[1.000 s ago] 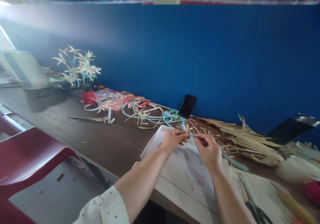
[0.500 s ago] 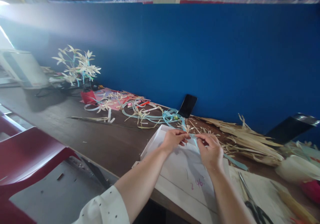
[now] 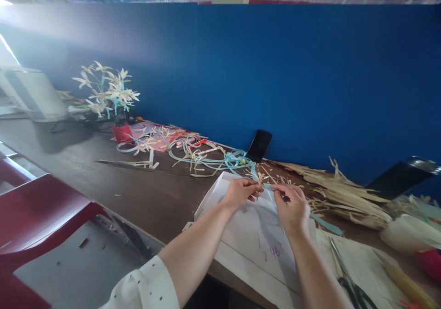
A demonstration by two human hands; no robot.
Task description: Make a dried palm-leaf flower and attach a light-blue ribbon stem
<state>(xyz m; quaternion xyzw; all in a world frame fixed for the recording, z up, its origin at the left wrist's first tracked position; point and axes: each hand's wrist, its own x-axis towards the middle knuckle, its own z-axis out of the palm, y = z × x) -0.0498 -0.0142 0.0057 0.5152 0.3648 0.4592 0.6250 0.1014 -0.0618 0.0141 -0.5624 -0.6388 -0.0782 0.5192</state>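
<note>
Above the tray (image 3: 211,199), left hand (image 3: 239,193) and right hand (image 3: 292,208) each pinch a blue ribbon (image 3: 267,187). Bare table (image 3: 144,189) lies open to the left.

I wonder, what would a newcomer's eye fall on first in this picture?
The deep blue wall fills the back of the view. At the centre, the left hand and the right hand pinch a light blue ribbon between them, above a white box. A bunch of pale straw flowers stands far left, and a pile of dry straw lies right of the hands.
</note>
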